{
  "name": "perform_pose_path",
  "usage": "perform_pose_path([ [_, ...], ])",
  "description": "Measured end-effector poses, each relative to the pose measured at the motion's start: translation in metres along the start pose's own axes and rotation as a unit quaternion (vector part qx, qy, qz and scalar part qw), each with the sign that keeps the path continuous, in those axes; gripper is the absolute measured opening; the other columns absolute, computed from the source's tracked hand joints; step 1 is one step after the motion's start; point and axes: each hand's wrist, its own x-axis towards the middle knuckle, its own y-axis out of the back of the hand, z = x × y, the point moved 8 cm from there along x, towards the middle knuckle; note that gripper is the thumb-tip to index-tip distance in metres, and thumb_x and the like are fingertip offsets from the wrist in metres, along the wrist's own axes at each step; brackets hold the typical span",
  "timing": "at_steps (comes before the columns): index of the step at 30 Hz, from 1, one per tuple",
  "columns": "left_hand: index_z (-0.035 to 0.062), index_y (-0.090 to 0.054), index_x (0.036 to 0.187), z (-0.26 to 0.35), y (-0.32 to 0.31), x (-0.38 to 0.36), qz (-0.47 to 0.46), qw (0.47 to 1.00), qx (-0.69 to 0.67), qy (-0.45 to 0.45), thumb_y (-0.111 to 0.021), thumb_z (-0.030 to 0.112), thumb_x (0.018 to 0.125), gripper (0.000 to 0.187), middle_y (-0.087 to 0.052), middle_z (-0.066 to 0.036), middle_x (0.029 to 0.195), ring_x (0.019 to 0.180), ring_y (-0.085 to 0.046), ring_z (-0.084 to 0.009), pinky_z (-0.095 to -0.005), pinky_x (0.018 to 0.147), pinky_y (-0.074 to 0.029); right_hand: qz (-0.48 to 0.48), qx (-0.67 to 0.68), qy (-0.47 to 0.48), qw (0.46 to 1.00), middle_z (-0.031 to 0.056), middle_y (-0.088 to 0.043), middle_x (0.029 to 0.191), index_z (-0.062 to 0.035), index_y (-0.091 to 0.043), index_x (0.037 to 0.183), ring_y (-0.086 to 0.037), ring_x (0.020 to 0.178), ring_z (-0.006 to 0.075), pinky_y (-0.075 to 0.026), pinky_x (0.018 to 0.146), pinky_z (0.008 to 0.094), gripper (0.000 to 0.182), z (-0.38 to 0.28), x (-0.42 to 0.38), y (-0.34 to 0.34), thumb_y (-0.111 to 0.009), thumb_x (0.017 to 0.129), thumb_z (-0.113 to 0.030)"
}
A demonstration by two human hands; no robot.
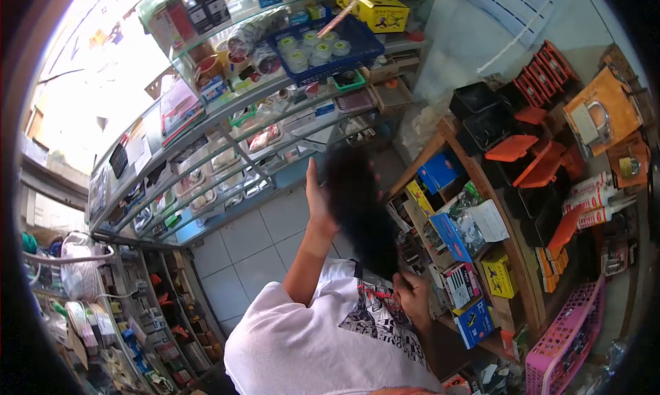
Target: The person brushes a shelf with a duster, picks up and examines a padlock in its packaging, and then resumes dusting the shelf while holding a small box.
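Neither of my hands shows in the head view. Another person stands close in front of me, in a white T-shirt (295,347) with a black printed graphic, with dark hair (357,209). One of that person's hands (317,195) is raised beside the hair, fingers straight, holding nothing. The other hand (412,293) is down by the small boxes on a wooden shelf (450,130); whether it grips anything I cannot tell.
A glass display counter (206,123) holds packaged goods, a blue basket (357,34) of white rolls and a yellow box (385,13). The wooden shelf carries orange-and-black cases (522,151), sealant tubes (598,199) and a pink basket (564,343). A crowded rack (137,312) borders the tiled floor (254,247).
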Motion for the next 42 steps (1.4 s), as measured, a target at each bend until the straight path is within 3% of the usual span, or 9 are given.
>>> perform_pose_path([
  [3,0.0046,-0.041,0.146,-0.010,0.010,0.007,0.014,1.000,0.002,0.008,-0.035,0.070,0.095,0.083,-0.051,-0.021,0.141,0.124,-0.054,-0.0384,-0.0597,0.105,-0.042,-0.079,-0.066,-0.019,0.994,-0.0032,-0.059,0.074,0.0017,-0.068,0.113,-0.048,0.068,0.0031,-0.039,0.059,0.0222,0.023,0.023,-0.001,0.005,-0.060,0.099,-0.014],
  [13,0.0047,-0.044,0.145,-0.044,0.000,0.019,-0.046,0.995,0.014,0.084,-0.035,0.067,0.095,0.081,-0.053,-0.019,0.141,0.124,-0.055,-0.0388,-0.0557,0.106,-0.042,0.044,0.017,0.019,0.999,-0.0018,-0.055,0.068,0.0028,-0.062,0.085,-0.049,0.063,0.0056,-0.040,0.057,0.0252,0.022,0.017,-0.011,0.029,-0.059,0.098,-0.015],
  [22,0.0085,-0.042,0.146,-0.065,0.010,0.032,0.000,0.993,-0.016,0.119,-0.039,0.070,0.094,0.081,-0.050,-0.020,0.143,0.123,-0.054,-0.0405,-0.0641,0.104,-0.039,0.048,0.006,0.035,0.998,-0.0024,-0.057,0.070,-0.0006,-0.068,0.118,-0.050,0.065,0.0058,-0.043,0.060,0.0244,0.027,0.020,-0.017,0.040,-0.062,0.099,-0.019],
  [23,0.0086,-0.042,0.146,-0.066,0.021,0.034,0.093,0.989,-0.038,0.108,-0.039,0.070,0.093,0.080,-0.050,-0.019,0.143,0.123,-0.054,-0.0402,-0.0644,0.104,-0.038,0.023,-0.007,0.035,0.999,-0.0029,-0.056,0.070,-0.0009,-0.068,0.118,-0.049,0.065,0.0058,-0.042,0.059,0.0247,0.027,0.018,-0.019,0.039,-0.062,0.100,-0.020],
  [25,0.0079,-0.043,0.146,-0.070,0.020,0.034,-0.100,0.984,0.016,0.147,-0.038,0.067,0.095,0.078,-0.050,-0.016,0.145,0.127,-0.051,-0.0382,-0.0598,0.109,-0.035,-0.033,-0.037,0.036,0.998,-0.0040,-0.053,0.069,-0.0016,-0.068,0.118,-0.047,0.064,0.0058,-0.042,0.059,0.0251,0.028,0.015,-0.023,0.038,-0.062,0.100,-0.021],
  [30,0.0079,-0.042,0.145,-0.077,0.012,0.035,0.062,0.989,-0.018,0.132,-0.039,0.065,0.096,0.075,-0.050,-0.017,0.144,0.123,-0.054,-0.0394,-0.0606,0.108,-0.036,0.005,-0.042,0.015,0.999,-0.0018,-0.058,0.071,-0.0014,-0.068,0.113,-0.050,0.064,0.0063,-0.044,0.059,0.0258,0.026,0.030,-0.020,0.055,-0.060,0.101,-0.023],
  [33,0.0082,-0.046,0.143,-0.083,0.010,0.041,-0.129,0.978,0.033,0.162,-0.039,0.063,0.097,0.073,-0.051,-0.015,0.143,0.125,-0.052,-0.0366,-0.0537,0.110,-0.036,0.002,-0.074,0.022,0.997,-0.0032,-0.055,0.069,0.0000,-0.067,0.098,-0.048,0.063,0.0052,-0.041,0.055,0.0261,0.021,0.013,-0.025,0.057,-0.060,0.101,-0.020],
  [35,0.0074,-0.045,0.144,-0.074,0.023,0.044,0.063,0.989,0.106,0.085,-0.039,0.062,0.097,0.072,-0.055,-0.018,0.138,0.120,-0.055,-0.0373,-0.0606,0.105,-0.039,0.079,-0.045,0.030,0.995,-0.0022,-0.054,0.069,-0.0001,-0.065,0.092,-0.049,0.064,0.0056,-0.042,0.056,0.0268,0.023,0.009,-0.025,0.066,-0.059,0.101,-0.021],
  [42,0.0073,-0.044,0.144,-0.089,0.015,0.046,0.026,0.987,0.054,0.147,-0.038,0.062,0.097,0.073,-0.054,-0.019,0.139,0.124,-0.054,-0.0391,-0.0582,0.108,-0.037,0.038,-0.037,0.013,0.999,-0.0033,-0.057,0.068,-0.0042,-0.069,0.118,-0.048,0.063,0.0050,-0.042,0.054,0.0247,0.029,0.022,-0.019,0.073,-0.061,0.100,-0.025],
])
